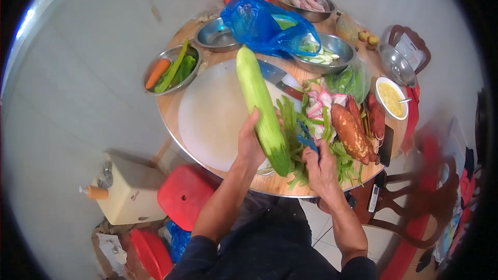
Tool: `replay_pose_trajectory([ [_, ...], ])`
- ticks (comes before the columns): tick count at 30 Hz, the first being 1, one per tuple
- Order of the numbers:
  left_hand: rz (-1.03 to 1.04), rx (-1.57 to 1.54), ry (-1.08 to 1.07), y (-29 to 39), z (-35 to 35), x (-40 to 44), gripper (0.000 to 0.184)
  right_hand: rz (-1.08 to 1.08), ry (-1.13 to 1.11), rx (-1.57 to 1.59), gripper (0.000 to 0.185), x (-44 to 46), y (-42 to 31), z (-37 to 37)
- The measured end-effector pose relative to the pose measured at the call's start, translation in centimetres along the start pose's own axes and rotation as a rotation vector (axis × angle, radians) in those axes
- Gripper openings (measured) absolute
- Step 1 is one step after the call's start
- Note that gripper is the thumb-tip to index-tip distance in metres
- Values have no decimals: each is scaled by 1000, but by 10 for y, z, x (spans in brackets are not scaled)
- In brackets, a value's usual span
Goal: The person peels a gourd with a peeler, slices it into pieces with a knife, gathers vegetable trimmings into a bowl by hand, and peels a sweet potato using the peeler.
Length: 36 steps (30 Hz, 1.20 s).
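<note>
Behind the pale-green gourd (261, 106), the left fingers (251, 125) are mostly hidden.

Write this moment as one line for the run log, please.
left hand: holds long green gourd | right hand: holds blue peeler | green peelings: beside gourd

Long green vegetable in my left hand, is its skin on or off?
Apparently mostly off: the vegetable is pale, with darker skin at its lower end.

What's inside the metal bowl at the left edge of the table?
The metal bowl holds a carrot, a long light-green vegetable and darker green vegetables, probably peppers. Anything lying beneath them is covered and cannot be seen.
</note>
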<state>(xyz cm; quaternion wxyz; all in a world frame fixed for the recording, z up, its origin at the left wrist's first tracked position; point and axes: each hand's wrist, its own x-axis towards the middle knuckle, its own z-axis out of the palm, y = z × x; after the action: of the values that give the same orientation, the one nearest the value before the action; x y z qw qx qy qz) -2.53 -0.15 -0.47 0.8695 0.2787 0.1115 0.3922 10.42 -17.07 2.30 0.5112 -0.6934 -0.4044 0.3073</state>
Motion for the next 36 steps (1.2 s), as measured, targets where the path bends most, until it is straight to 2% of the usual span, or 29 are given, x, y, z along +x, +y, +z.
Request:
replay_pose_trajectory([
  [2, -5, 33, 7, -1, -4, 0, 55, -83, 17, -363, 29, -3, -6, -9],
  [4, -10, 73, 9, -6, -3, 2, 55, -83, -1, -394, 33, -7, -16, -4],
  [6, 27, 117, 119, -10, 0, 6, 55, -467, 90, -434, 41, -4, -12, 0],
  [7, 23, 117, 119, -9, 2, 7, 55, -483, 98, -438, 49, -2, -9, 0],
  [10, -14, 156, 149, -5, 8, 7, 54, -435, 80, -468, 49, -10, -6, 2],
  [14, 92, 69, 231, 7, 8, 15, 49, -340, 15, -604, 50, -41, 14, -7],
  [17, 239, -26, 258, 18, 10, 25, 55, -342, -47, -667, 48, -47, 43, -12],
  [19, 241, -3, 219, 20, 3, 30, 59, -305, -41, -308, 44, -48, 36, -14],
  [22, 194, -2, 93, 18, 5, 28, 68, -225, -34, -170, 42, -32, -1, -19],
  [24, 144, -21, 32, 11, 7, 25, 71, -260, -21, -212, 42, -10, -10, -13],
  [27, 143, 9, -6, 1, 14, 23, 77, -473, 16, -295, 43, 18, -24, -5],
  [30, 151, 36, -40, 2, 16, 23, 79, -518, 17, -354, 46, 17, -23, -3],
  [32, 157, -74, -42, 5, 7, 28, 78, -453, -23, -412, 47, -4, -16, -8],
  [36, 163, -38, 51, 11, -6, 31, 79, -310, -178, -582, 50, -46, 35, -21],
])
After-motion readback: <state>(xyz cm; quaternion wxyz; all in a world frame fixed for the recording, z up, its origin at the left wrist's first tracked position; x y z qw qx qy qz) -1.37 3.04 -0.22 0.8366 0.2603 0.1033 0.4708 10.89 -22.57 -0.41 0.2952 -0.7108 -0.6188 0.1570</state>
